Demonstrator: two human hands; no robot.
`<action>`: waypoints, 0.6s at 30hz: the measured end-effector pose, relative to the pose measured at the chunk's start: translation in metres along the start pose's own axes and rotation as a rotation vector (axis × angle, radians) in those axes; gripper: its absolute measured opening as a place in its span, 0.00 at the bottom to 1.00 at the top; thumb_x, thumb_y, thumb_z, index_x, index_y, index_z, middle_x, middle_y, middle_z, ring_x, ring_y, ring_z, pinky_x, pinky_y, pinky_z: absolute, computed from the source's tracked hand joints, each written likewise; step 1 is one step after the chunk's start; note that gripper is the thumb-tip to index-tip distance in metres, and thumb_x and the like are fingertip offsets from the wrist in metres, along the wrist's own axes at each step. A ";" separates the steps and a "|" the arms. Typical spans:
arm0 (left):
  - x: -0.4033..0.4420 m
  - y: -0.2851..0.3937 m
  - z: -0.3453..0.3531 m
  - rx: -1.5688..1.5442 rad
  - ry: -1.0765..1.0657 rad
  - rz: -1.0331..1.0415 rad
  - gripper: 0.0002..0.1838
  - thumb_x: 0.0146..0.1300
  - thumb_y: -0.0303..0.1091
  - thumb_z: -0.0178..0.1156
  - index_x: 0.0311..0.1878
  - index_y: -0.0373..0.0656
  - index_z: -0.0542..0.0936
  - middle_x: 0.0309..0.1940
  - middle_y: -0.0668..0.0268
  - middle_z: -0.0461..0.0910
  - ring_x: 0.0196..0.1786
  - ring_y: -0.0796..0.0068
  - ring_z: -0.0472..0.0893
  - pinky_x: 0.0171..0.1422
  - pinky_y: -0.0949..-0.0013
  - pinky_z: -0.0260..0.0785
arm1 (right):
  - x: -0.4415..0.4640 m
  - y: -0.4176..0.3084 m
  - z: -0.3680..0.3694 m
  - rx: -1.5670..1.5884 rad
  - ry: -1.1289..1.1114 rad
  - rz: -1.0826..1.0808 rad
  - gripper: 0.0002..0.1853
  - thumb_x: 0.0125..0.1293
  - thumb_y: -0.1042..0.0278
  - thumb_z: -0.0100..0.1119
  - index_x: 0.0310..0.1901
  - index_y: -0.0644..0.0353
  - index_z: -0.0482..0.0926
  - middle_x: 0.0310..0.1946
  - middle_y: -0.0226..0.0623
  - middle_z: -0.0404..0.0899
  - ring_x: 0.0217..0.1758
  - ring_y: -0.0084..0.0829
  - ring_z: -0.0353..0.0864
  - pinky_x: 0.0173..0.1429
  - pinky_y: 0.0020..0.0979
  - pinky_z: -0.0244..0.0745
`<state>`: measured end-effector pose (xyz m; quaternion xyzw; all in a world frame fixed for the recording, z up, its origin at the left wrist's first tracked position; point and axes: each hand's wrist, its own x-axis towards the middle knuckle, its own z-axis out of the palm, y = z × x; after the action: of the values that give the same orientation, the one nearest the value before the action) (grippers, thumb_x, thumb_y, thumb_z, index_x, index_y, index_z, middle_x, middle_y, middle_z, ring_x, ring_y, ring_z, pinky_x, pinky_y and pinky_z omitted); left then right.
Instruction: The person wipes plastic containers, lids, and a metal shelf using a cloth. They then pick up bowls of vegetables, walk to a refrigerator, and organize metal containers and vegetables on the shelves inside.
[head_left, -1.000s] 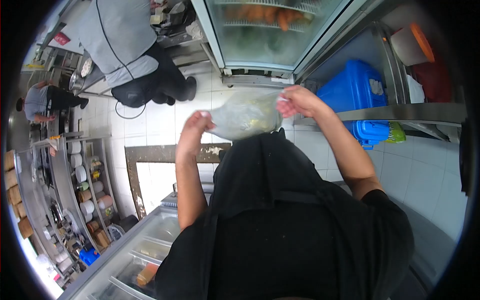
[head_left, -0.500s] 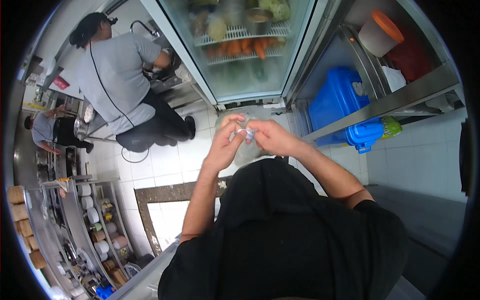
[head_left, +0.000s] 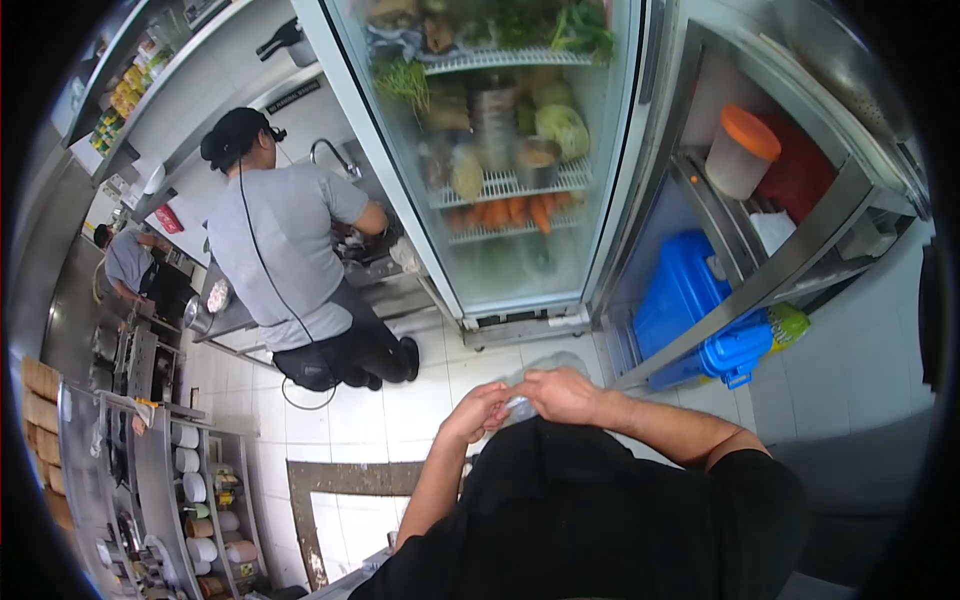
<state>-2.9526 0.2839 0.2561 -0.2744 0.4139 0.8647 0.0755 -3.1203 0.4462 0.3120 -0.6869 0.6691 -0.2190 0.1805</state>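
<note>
Glass-fronted refrigerator (head_left: 500, 250) stands ahead; black clothing (head_left: 610, 515) fills the foreground; blue bin (head_left: 683, 300) stands at right. Translucent plastic bag (head_left: 555, 363), partly hidden, is between clothing and refrigerator. Right hand (head_left: 562, 396) and left hand (head_left: 478, 412) meet, fingers of both curled on the bag; exact grip obscured.

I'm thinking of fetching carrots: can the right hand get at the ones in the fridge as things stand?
Probably not: the right hand holds the plastic bag, and the carrots seem to sit behind a closed glass door.
</note>
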 end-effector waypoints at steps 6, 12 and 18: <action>0.021 -0.010 -0.024 0.079 -0.102 -0.054 0.06 0.77 0.34 0.54 0.44 0.44 0.77 0.25 0.69 0.72 0.19 0.84 0.62 0.21 0.77 0.51 | 0.003 -0.005 0.006 -0.124 -0.118 -0.005 0.13 0.60 0.70 0.62 0.46 0.55 0.87 0.39 0.44 0.85 0.41 0.53 0.87 0.43 0.52 0.82; 0.007 -0.028 -0.001 0.616 0.060 0.399 0.12 0.70 0.34 0.67 0.52 0.42 0.78 0.31 0.70 0.76 0.30 0.81 0.74 0.36 0.74 0.69 | 0.004 0.034 0.046 0.621 -0.131 0.534 0.09 0.64 0.70 0.58 0.35 0.56 0.88 0.20 0.32 0.81 0.24 0.28 0.79 0.31 0.37 0.73; -0.033 0.002 0.044 1.165 0.392 0.481 0.18 0.62 0.40 0.77 0.42 0.38 0.80 0.29 0.65 0.84 0.30 0.74 0.83 0.37 0.68 0.76 | 0.017 0.017 0.053 0.771 0.027 0.622 0.11 0.71 0.71 0.52 0.35 0.61 0.85 0.24 0.29 0.81 0.26 0.21 0.73 0.31 0.32 0.70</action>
<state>-2.9439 0.3189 0.2968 -0.2409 0.8699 0.4262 -0.0603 -3.1055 0.4260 0.2591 -0.3351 0.7150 -0.3953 0.4694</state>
